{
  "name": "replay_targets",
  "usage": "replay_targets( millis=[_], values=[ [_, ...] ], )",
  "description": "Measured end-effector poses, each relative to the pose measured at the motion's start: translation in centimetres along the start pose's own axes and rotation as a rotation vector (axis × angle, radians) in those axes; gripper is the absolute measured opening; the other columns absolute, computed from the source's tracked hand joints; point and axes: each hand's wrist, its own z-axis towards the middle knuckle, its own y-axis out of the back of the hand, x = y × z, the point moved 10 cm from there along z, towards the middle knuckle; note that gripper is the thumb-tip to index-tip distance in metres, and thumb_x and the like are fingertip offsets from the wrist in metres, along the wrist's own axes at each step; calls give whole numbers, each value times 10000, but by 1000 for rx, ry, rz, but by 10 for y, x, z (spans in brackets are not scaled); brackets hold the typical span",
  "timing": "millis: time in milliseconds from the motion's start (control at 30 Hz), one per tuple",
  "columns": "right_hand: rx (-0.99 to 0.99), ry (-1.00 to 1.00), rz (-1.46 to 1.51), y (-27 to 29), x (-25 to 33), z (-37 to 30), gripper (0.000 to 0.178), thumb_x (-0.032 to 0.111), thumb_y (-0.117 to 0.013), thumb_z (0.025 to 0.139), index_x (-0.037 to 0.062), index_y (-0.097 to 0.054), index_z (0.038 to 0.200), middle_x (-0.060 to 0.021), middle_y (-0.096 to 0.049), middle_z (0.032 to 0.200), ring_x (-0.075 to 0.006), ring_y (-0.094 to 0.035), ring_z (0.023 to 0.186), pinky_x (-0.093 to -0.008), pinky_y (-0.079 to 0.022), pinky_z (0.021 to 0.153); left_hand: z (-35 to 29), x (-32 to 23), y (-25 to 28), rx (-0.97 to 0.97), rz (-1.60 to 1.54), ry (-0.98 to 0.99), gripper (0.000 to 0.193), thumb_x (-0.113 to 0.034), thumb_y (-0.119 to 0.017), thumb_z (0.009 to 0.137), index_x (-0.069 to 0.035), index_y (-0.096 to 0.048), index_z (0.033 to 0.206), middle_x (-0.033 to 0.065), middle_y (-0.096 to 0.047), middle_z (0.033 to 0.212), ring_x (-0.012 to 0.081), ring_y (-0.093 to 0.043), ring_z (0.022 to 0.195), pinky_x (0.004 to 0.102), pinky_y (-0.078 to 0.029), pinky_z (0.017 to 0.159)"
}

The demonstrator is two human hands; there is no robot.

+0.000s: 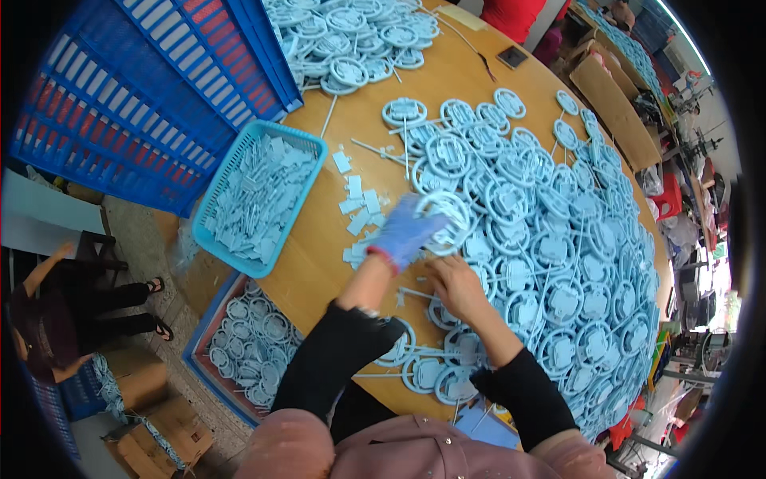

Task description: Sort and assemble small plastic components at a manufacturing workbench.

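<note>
The left hand [403, 231] wears a blue glove with a red cuff. Its fingers [427, 219] are closed around the rim of a pale blue ring-shaped moulded part [447, 219], which is raised clear of the wooden tabletop [319, 255]. The ring projects beyond the fingertips, on the side away from the person; its open centre and far rim remain uncovered. Motion blur prevents any reading of how many fingers bear on the rim.

The right hand [459, 287] is bare and lies palm down, just below the held ring. Its fingers are spread slightly apart and rest on flat-lying rings at the near edge of the large pile of ring parts [574, 263]. They are clamped on nothing that can be made out.

The pile extends from the right-hand fingers outward and to the right across most of the tabletop. Small separated plastic pieces [355, 207] lie loose on the wood just left of the gloved fingers. Further left of those fingers, a light blue basket [315, 172] at the tabletop edge holds many more such pieces. Beyond the basket stands a dark blue slatted crate [144, 96]. Below the left forearm, off the tabletop edge, a blue bin [195, 351] on the floor contains more rings. A second heap of rings [351, 40] lies well beyond both hands at the far side.
</note>
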Motion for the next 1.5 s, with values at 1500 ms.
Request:
replay_targets(
  millis=[1500],
  values=[
    [-363,-266,523,105,68,-197,82,62,-578,879,-4,-575,831,-11,-592,733,-75,-559,650,-226,-449,605,-312,103,31,89,-1082,13,442,-202,-642,861,-20,-489,1233,153,-589,1165,272,-604,1055,411,-521,914]
  ],
)
